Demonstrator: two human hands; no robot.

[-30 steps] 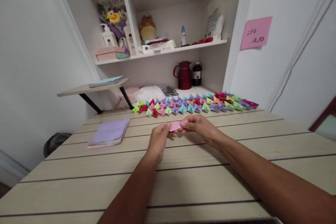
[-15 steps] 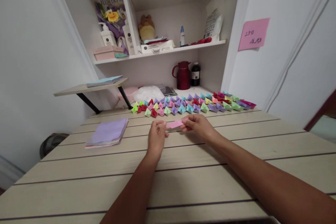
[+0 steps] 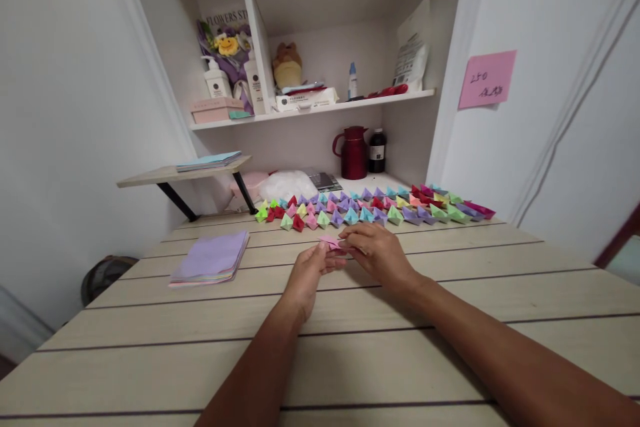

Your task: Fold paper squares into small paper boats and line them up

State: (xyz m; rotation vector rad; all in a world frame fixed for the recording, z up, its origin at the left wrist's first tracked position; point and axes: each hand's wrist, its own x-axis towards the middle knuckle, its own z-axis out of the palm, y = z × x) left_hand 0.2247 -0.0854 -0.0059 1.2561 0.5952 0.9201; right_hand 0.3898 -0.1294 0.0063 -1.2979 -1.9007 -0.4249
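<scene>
A small folded piece of pink paper (image 3: 330, 242) is held just above the table between my two hands. My left hand (image 3: 311, 270) pinches it from the left, thumb on top and fingers beneath. From the right, my right hand (image 3: 375, 250) grips the paper's other end with bent fingers, which partly hide it. Just beyond the hands stand rows of small folded paper boats (image 3: 351, 215) in many colours. To the left lies a stack of square paper (image 3: 210, 257) with a purple sheet on top.
The slatted wooden table (image 3: 320, 367) fills the foreground. A small raised shelf (image 3: 150, 176) with blue paper (image 3: 210, 161) stands at back left. Behind the boats are a red jug (image 3: 353, 155), a dark bottle (image 3: 377, 152) and a white plastic bag (image 3: 287, 185). A pink note (image 3: 487, 79) sticks to the wall.
My hands have come closer together, and the pink paper, seen as a flat strip before, now looks turned and more folded. The view has tilted slightly upward.
</scene>
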